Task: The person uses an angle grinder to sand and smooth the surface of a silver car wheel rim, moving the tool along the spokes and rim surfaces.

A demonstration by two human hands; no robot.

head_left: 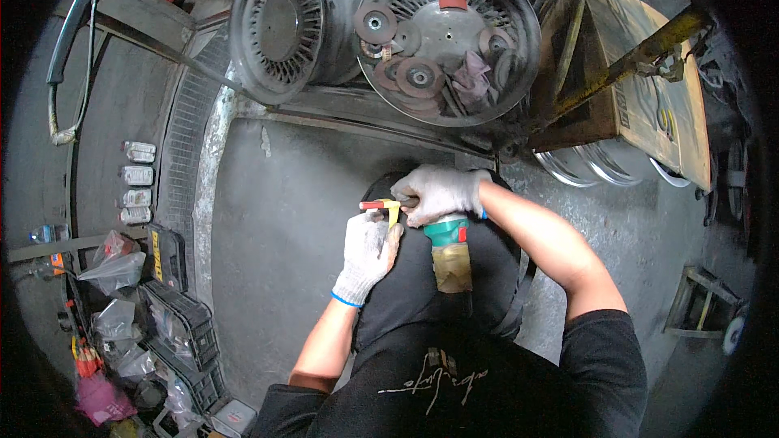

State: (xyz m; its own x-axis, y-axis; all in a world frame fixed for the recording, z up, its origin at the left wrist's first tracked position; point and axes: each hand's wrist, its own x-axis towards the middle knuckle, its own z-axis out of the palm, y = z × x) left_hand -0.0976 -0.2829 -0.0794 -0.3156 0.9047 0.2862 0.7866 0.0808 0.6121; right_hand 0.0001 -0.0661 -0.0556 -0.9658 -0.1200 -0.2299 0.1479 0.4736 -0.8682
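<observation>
Both of my hands wear whitish knit gloves and meet over my lap. My left hand (370, 251) is closed on a small red-tipped piece (374, 205) with a yellow strip (393, 212); its exact kind does not show. My right hand (441, 194) wraps over the head of a green power tool (446, 231), which looks like a grinder and rests on my thighs. Brown tape (452, 268) covers the tool's body. The right fingertips come close to the yellow strip, by a dark part I cannot make out. The tool's front end is hidden under that hand.
Ahead, a wheel rim (373, 109) holds several abrasive discs (421, 77) and a rag (473, 81); another rim (280, 24) stands left of it. A cardboard box (661, 105) and yellow bar (596, 93) are at right. Cans (136, 175) and crates (178, 324) line the left.
</observation>
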